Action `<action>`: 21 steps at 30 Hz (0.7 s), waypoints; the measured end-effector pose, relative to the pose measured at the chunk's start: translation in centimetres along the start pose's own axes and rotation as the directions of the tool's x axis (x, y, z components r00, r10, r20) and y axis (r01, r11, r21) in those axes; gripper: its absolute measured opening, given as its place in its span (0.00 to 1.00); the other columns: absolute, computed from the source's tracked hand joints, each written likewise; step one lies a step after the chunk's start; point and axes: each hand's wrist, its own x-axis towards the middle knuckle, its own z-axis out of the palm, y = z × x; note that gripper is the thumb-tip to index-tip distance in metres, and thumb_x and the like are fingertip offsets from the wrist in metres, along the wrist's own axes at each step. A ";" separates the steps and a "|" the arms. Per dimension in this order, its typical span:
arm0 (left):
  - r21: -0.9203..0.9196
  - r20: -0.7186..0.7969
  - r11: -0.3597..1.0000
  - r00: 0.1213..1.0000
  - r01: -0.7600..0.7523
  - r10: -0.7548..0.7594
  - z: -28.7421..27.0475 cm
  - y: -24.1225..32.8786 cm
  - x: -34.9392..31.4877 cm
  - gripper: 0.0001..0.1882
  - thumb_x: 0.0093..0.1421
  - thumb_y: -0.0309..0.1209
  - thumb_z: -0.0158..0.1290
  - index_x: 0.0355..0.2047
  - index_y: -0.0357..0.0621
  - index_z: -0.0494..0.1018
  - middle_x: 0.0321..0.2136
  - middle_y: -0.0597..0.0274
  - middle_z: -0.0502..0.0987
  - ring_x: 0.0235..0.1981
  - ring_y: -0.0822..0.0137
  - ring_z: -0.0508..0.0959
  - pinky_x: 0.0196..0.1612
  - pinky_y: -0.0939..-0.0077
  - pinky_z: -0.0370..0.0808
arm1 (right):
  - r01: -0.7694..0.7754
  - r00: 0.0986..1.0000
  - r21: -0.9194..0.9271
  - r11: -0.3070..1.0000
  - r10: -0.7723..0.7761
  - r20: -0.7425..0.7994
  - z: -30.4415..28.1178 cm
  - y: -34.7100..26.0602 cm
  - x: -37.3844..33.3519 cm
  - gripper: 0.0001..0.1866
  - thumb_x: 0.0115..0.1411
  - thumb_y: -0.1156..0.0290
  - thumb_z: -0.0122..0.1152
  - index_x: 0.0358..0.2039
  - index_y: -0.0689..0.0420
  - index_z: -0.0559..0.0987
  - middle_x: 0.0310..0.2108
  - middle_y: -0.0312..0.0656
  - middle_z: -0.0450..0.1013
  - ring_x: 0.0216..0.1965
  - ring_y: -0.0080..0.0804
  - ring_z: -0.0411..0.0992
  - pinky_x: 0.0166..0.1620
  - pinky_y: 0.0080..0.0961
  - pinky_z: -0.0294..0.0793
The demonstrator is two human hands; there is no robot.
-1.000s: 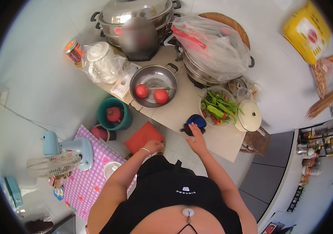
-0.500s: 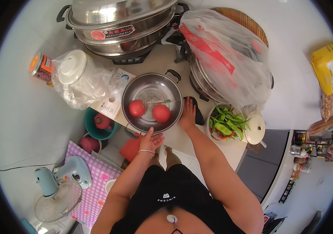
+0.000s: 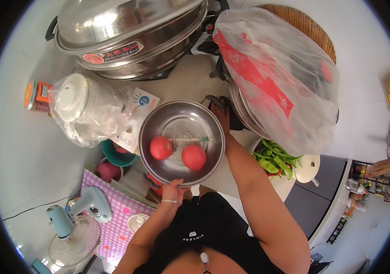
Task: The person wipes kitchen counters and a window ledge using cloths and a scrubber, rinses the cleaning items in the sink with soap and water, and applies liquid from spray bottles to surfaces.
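Observation:
A round steel pot [image 3: 183, 176] holds two tomatoes [image 3: 193, 157] and a thin pale stick [image 3: 181, 139] with a green end. My left hand [image 3: 173, 191] is closed at the near rim, thumb by the edge and the other fingers partly under the pot. At the far right my right hand [image 3: 222, 114] grips beside the dark loop handle [image 3: 214, 99]; the pot's side and the shadow hide part of its fingers. Just beyond that hand, a black pad [image 3: 236, 121] lies on the counter. Green peppers [image 3: 274, 157] fill a bowl to the right.
A large steel steamer [image 3: 126, 36] stands at the back left. Plastic covers another steel pot [image 3: 249, 107] at the back right. Plastic-wrapped white ware [image 3: 74, 96] and a jar [image 3: 37, 96] are on the left. A cream lidded pot [image 3: 307, 168] sits beside the peppers; a fan [image 3: 74, 228] stands lower left.
The pot has come nearer to me and looks bigger in view. My left hand has gone from open below the rim to holding it. My right hand has moved up from the black pad to the handle.

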 end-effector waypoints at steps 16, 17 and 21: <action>0.029 -0.111 0.997 0.991 -0.068 0.071 -9.3 1.8 -9.4 0.23 0.45 0.12 0.47 0.45 0.35 0.66 0.38 0.55 0.73 0.41 0.58 0.75 0.46 0.64 0.73 | -0.013 0.998 0.329 0.944 0.032 -0.052 -3.9 -4.0 -1.6 0.37 0.58 0.52 0.50 0.60 0.64 0.55 0.65 0.51 0.45 0.65 0.44 0.43 0.64 0.45 0.40; 0.022 -0.122 0.997 0.990 -0.074 0.076 -9.4 1.9 -9.6 0.24 0.45 0.12 0.47 0.45 0.35 0.66 0.39 0.55 0.73 0.41 0.58 0.75 0.46 0.64 0.73 | -0.064 0.994 0.320 0.945 0.087 -0.059 -3.9 -3.8 -0.3 0.37 0.58 0.52 0.50 0.60 0.64 0.55 0.64 0.51 0.45 0.65 0.45 0.43 0.64 0.45 0.40; 0.025 -0.136 0.995 0.986 -0.091 0.094 -10.9 1.8 -9.6 0.25 0.44 0.13 0.47 0.46 0.36 0.65 0.41 0.56 0.72 0.43 0.59 0.74 0.47 0.65 0.72 | -0.278 0.941 0.343 0.897 0.326 -0.089 -3.4 -1.5 8.9 0.38 0.58 0.52 0.50 0.60 0.65 0.54 0.64 0.54 0.46 0.65 0.48 0.43 0.64 0.47 0.39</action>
